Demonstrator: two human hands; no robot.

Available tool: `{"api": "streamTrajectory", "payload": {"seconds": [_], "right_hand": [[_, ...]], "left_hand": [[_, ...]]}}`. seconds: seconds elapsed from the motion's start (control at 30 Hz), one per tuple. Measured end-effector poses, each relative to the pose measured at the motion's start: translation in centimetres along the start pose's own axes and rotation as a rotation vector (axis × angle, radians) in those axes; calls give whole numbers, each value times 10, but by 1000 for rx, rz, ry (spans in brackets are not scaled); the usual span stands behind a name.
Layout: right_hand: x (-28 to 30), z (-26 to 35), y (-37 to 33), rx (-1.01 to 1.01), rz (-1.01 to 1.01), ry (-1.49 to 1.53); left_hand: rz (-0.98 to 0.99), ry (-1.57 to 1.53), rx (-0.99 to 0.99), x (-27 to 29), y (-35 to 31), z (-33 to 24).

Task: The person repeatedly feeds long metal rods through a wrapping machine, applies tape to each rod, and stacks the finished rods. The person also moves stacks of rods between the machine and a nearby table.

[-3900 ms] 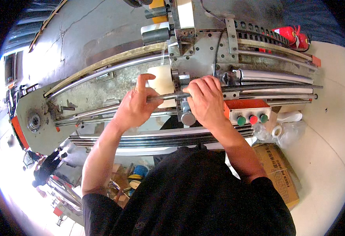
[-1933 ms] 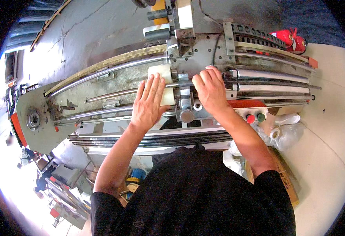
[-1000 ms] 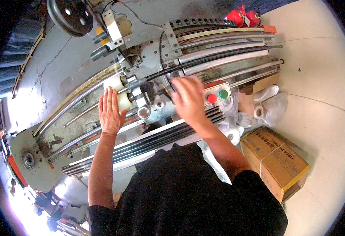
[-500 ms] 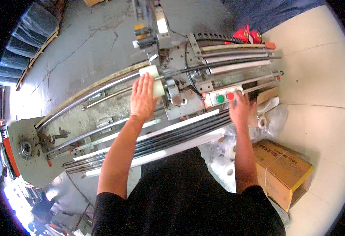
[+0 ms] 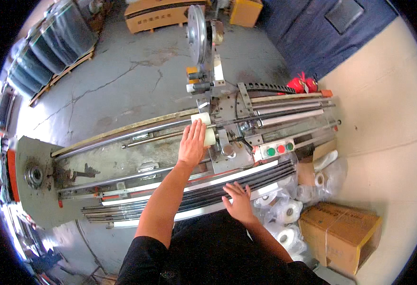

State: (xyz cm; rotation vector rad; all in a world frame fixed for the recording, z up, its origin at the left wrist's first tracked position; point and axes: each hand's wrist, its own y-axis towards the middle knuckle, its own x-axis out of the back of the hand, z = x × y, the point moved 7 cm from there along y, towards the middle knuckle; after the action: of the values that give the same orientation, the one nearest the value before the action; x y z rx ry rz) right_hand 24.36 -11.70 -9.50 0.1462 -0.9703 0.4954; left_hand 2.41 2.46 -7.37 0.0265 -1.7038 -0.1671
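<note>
My left hand [image 5: 193, 142] lies with its fingers stretched out against a white cylindrical roller [image 5: 210, 137]; the hand is open, not wrapped round it. The roller sits around a thin metal shaft [image 5: 161, 137], beside the metal carriage plate [image 5: 227, 164] of a long machine. Over a bundle of dark rods [image 5: 208, 192] at the machine's near side hovers my right hand [image 5: 238, 202], open, fingers apart, with nothing in it. Whether it touches the rods I cannot tell. To its upper right is a white control box [image 5: 261, 153] with green and red push buttons.
Above the carriage stands a post with a metal wheel [image 5: 196, 35]. A grey end plate [image 5: 33, 199] closes the machine's left end. Clear-wrapped rolls [image 5: 288, 211] and a cardboard box [image 5: 339, 230] sit at the lower right, near a pale wall [image 5: 384, 118]. Red objects [image 5: 302, 85] lie at the far right end.
My right hand has left the control box and moved left and nearer, over the dark rods. My left hand stays on the roller. The view has tilted up, showing more floor beyond.
</note>
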Motion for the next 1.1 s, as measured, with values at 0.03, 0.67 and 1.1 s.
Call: {"api": "streamTrajectory", "payload": {"seconds": [0.03, 0.67, 1.1], "right_hand": [[3, 5, 2, 41, 3, 27], [105, -1, 58, 371, 250, 202], [29, 221, 40, 322, 218, 270]], "left_hand": [[19, -3, 15, 5, -1, 4], [35, 72, 19, 85, -16, 5], [-28, -13, -1, 151, -100, 130]]}}
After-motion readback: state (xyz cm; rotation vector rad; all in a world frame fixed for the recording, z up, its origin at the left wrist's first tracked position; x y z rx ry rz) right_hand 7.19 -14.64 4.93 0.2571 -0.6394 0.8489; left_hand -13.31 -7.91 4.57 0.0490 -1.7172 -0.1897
